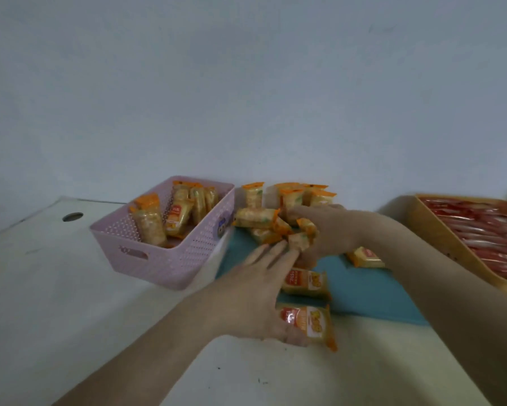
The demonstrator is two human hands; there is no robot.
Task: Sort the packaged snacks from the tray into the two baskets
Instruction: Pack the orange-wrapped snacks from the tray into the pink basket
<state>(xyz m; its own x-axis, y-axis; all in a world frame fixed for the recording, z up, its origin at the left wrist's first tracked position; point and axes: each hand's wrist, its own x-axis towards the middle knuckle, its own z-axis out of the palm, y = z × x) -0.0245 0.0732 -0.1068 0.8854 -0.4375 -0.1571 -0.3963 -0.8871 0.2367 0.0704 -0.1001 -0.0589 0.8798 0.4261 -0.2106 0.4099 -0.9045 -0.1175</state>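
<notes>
Head view. White counter (pixel 41 288) against a pale wall, with a round hole (pixel 72 216) at its far left. Pink basket (pixel 158 253) stands left of centre, perforated sides, several orange-and-yellow packets (pixel 151 227) leaning inside it. Just right of the basket lies a flat teal tray (pixel 363 291); the snack packets (pixel 258 221) are heaped at its far end, some upright at the back, some tumbled. Loose ones lie nearer: one (pixel 365 257) at right, one (pixel 305 282) mid-tray, one (pixel 307 320) at the near edge. Right hand (pixel 328 232) is in the heap, grip closed, fingers curled round a few snack packets. Left hand (pixel 255 291) reaches in palm down, fingers straight and spread, tips meeting the right hand's bundle, holding nothing; its thumb side lies against the nearest packet. Far right, a wooden box (pixel 439 238) full of red packets (pixel 486 227), blurred.
</notes>
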